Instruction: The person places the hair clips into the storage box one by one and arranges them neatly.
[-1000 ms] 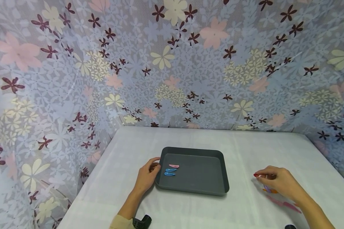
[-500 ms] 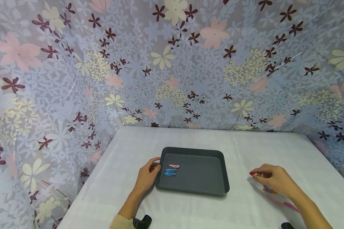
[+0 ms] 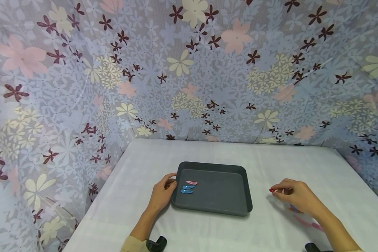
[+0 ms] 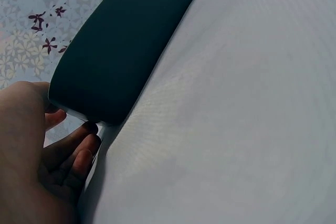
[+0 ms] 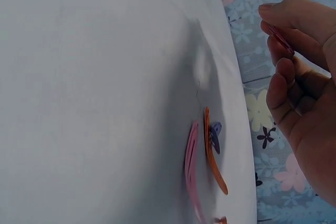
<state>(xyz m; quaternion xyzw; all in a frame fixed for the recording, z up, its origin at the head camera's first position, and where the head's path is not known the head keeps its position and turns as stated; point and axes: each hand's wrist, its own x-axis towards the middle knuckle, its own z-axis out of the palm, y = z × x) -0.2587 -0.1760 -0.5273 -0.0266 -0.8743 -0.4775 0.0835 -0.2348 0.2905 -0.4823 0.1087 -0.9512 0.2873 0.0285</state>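
Note:
My right hand [image 3: 297, 196] pinches a small red hair clip [image 3: 272, 190] between thumb and fingertips. In the right wrist view the clip [image 5: 281, 40] shows as a thin red strip, with the other fingers curled below it. The left hand [image 3: 160, 194] holds the left side of a dark grey tray [image 3: 214, 167], thumb at the rim; in the left wrist view its fingers [image 4: 86, 145] lie by the tray's corner. Inside the tray, near its left wall, a pink snap clip [image 3: 191, 182] lies above two blue clips [image 3: 187, 191], in a column.
Beneath the right hand and forearm, several more hair clips lie on the white-covered table [image 3: 226, 232]: a pink one [image 5: 191, 156], an orange one [image 5: 212, 156] and a purple one [image 5: 215, 136]. A flowered cloth [image 3: 189, 70] hangs behind and at the sides.
My right hand has moved left toward the tray, carrying the red hair clip away from the loose clips. The left hand and the clips in the tray stay put.

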